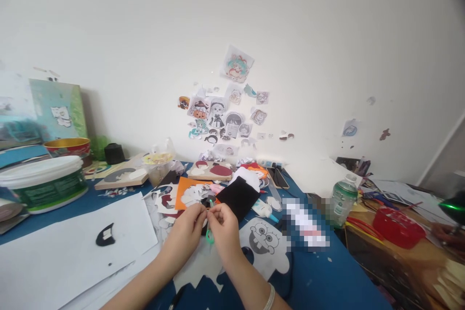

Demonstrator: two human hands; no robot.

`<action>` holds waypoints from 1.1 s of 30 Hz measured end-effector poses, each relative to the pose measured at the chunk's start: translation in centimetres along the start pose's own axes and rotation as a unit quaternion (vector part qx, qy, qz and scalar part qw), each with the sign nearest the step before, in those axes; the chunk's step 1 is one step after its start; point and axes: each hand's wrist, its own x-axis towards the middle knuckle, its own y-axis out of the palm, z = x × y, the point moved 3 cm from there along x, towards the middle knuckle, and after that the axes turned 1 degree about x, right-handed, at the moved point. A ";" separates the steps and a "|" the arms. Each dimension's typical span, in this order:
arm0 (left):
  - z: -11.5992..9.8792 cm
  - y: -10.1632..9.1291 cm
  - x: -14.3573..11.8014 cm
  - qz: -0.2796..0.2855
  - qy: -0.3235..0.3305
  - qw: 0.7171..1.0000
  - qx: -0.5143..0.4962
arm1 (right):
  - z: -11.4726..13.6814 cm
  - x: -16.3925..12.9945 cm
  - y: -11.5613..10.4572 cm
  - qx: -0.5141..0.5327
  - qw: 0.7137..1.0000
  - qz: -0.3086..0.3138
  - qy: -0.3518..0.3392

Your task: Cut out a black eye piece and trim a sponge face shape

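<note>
My left hand [191,223] and my right hand [224,230] meet over the middle of the desk, fingertips pinched together. Whatever lies between them is too small to make out. Green-handled scissors [209,237] show between the hands; I cannot tell whether they are held or lying there. Behind my fingers are a black sheet [240,196] and an orange sheet [181,193] with white scraps on it. A paper cutout of a grinning cartoon face [263,240] lies beside my right forearm. On white paper [54,252] to the left rests a black mouth-shaped piece [105,235] with pale teeth.
A white-lidded green tub [47,186] and a red-gold bowl [67,146] stand left. A glue bottle [263,209] and a phone [279,178] lie beyond my right hand. Rightward are a green bottle [343,201], a red container [397,227] and another person's hand [445,233].
</note>
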 end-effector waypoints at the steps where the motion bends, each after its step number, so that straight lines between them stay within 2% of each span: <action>1: 0.2 0.1 0.1 0.003 -0.009 1.000 -0.016 | -0.1 0.0 0.0 0.004 1.000 -0.001 0.002; 7: 0.9 0.6 0.4 0.054 -0.069 0.987 -0.132 | -0.1 0.1 -0.1 0.034 0.999 -0.005 0.005; 18: -0.3 0.0 0.1 0.039 -0.028 0.996 -0.077 | 0.5 0.1 -0.5 0.031 0.999 -0.010 0.011; 28: 0.0 -0.2 0.4 0.060 -0.030 0.995 -0.080 | 0.7 -0.1 -0.7 -0.055 0.995 0.018 -0.078; 33: 0.2 -0.3 0.5 0.087 -0.068 0.990 -0.083 | 0.8 0.0 -0.8 -0.082 0.990 0.030 -0.113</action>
